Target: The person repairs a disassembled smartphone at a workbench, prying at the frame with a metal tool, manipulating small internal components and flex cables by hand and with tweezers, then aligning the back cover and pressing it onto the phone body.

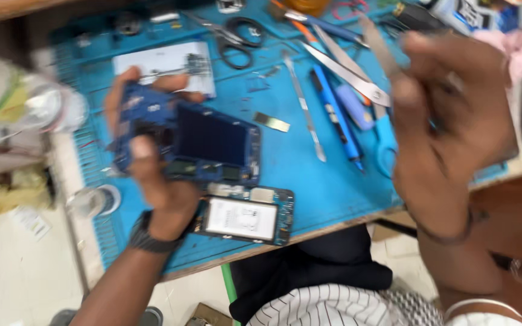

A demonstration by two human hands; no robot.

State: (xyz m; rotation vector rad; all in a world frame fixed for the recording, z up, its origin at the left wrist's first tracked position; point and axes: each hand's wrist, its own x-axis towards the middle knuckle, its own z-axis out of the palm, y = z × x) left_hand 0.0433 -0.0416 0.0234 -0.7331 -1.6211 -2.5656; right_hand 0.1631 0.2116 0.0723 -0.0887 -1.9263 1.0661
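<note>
My left hand (152, 151) grips a dark blue phone frame (206, 142) and holds it tilted above the blue work mat (327, 187). Below it, near the mat's front edge, lies an opened phone body with a white battery (241, 218). My right hand (448, 121) is raised at the right, blurred, pinching a thin metal tool (377, 45) whose blade points up and left.
Scissors (235, 39), tweezers (348, 75), a metal spudger (304, 105), a blue pen-shaped tool (336, 121) and a white card (167, 63) lie on the mat. A clear plastic bottle (25, 102) sits at the left. The table edge runs in front, with my lap below.
</note>
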